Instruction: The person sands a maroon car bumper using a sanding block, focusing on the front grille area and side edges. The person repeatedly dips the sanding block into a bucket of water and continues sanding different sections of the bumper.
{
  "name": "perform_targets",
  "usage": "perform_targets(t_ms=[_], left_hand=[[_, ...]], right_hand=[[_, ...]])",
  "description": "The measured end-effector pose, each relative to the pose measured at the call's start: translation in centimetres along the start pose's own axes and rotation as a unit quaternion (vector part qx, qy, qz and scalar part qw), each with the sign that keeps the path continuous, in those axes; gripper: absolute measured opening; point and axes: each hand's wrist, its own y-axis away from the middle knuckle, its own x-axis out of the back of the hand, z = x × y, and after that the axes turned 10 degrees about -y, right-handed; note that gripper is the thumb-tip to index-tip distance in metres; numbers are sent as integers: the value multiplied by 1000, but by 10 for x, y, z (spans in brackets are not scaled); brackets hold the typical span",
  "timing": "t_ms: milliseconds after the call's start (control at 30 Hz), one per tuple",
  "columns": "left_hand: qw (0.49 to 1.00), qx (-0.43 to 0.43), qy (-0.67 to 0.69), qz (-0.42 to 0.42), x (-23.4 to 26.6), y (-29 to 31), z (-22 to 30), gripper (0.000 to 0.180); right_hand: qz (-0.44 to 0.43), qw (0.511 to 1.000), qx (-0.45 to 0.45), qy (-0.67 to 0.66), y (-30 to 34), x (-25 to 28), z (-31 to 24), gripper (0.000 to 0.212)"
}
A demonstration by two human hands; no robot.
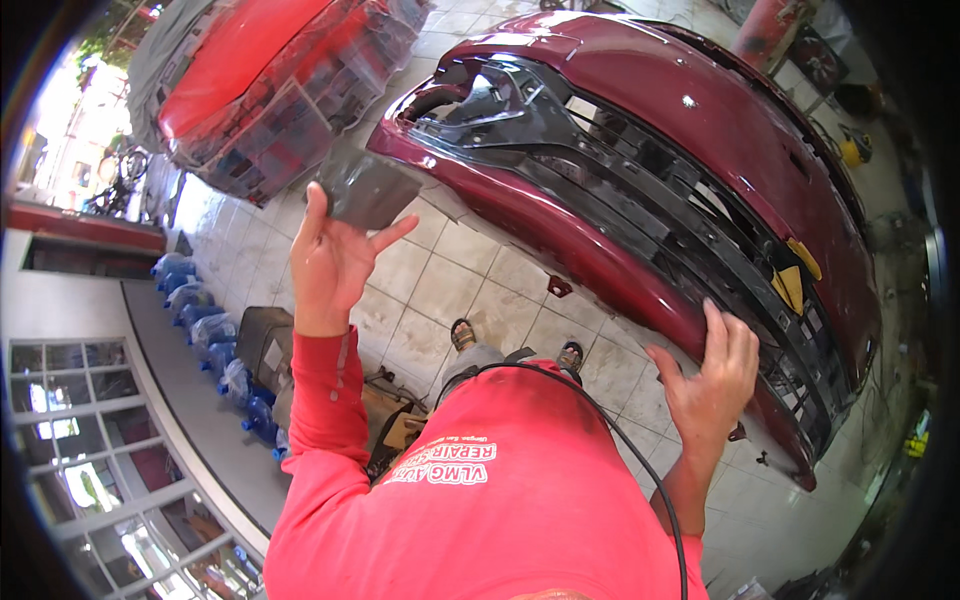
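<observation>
Raised at the left, my left hand [335,260] holds a thin dark grey sheet of sandpaper [372,192], its fingers mostly behind the sheet and the little finger sticking out. A glossy maroon car bumper [680,95] with black inner parts stretches across the right side. My right hand [712,375] is at its near maroon edge with fingers apart and nothing in them. The fingertips are at the rim; I cannot tell whether they touch it. Two yellow pads or folded cloths [788,288] lie on the bumper's black section.
A red car [250,65], partly covered in plastic and grey sheeting, stands at the far left. Several blue water jugs [262,418] line the left ledge beside a dark box [265,345]. Across my front runs a black cable [662,490]. The tiled floor [445,285] looks wet.
</observation>
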Motion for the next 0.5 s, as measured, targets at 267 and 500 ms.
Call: perform_targets(t_ms=[267, 500], left_hand=[[988, -19, -60, 144, 166, 23, 40, 54], [978, 30, -8, 208, 272, 30, 38, 43]], right_hand=[[66, 997, -10, 29, -71, -75, -102, 78], [180, 980, -73, 42, -110, -124, -146, 50]])
